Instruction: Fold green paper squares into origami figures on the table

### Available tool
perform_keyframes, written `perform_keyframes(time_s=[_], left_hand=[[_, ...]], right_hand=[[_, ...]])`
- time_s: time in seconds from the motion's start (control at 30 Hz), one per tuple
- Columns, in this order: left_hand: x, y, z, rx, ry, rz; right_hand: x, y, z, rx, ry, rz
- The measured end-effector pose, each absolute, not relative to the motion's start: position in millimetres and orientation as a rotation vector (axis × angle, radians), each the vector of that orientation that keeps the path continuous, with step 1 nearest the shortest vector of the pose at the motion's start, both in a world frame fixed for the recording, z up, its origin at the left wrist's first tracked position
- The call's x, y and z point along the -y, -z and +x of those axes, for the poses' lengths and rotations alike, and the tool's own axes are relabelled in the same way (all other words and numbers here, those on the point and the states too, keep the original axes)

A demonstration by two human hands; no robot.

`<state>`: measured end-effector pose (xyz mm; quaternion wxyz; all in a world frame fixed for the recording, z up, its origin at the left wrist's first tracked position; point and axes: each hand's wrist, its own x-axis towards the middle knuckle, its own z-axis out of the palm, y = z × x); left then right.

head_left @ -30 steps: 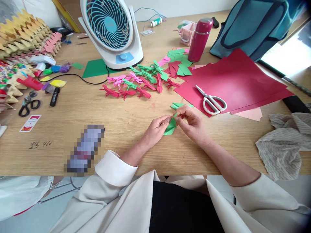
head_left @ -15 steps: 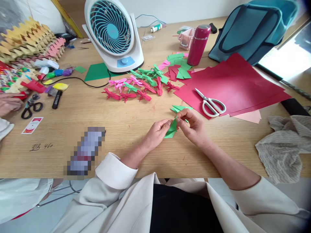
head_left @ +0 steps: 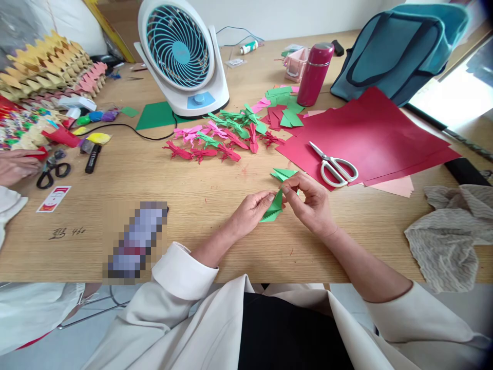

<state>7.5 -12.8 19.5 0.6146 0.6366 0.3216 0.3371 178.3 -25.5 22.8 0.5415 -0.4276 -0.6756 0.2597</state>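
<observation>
under everything we have the wooden table (head_left: 200, 216), and at its far right stands the teal bag (head_left: 389, 59) with dark straps. the white fan (head_left: 179, 49) stands at the back, left of the middle, with a flat dark green sheet (head_left: 154, 115) beside its base. to our right the large red sheets (head_left: 370, 133) lie overlapping, with a crumpled striped cloth (head_left: 442, 231) nearer the table's right edge. at our left front is a pixelated item (head_left: 134, 241) whose details we cannot tell.

both our hands are over the table, in front of the red sheets. our left hand (head_left: 254, 208) is closed, gripping the green folded paper (head_left: 273, 208) between thumb and fingers. our right hand (head_left: 308, 198) pinches the upper tip of that same paper, which slants between the two hands. at the far left, another person's hand (head_left: 17, 164) touches something red.

the magenta flask (head_left: 315, 74) stands upright behind the red sheets, and the white-handled scissors (head_left: 339, 169) lie slightly open, mostly on them. a second green folded piece (head_left: 283, 174) rests just beyond our right hand, partly hidden by it. smallest are the folded red, pink and green paper figures (head_left: 227, 151), clustered in front of the fan.
</observation>
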Motion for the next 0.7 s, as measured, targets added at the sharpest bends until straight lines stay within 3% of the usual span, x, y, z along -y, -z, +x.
perform_keyframes(time_s=[0.43, 0.7], left_hand=[[13.1, -28.0, 2.1, -0.656, -0.698, 1.321], [10.7, -20.4, 5.6, -0.749, -0.841, 1.433]], right_hand=[[27.4, -20.9, 181.4, 1.675, -0.569, -0.920], [26.4, -22.7, 181.5, 1.734, -0.566, -0.888]])
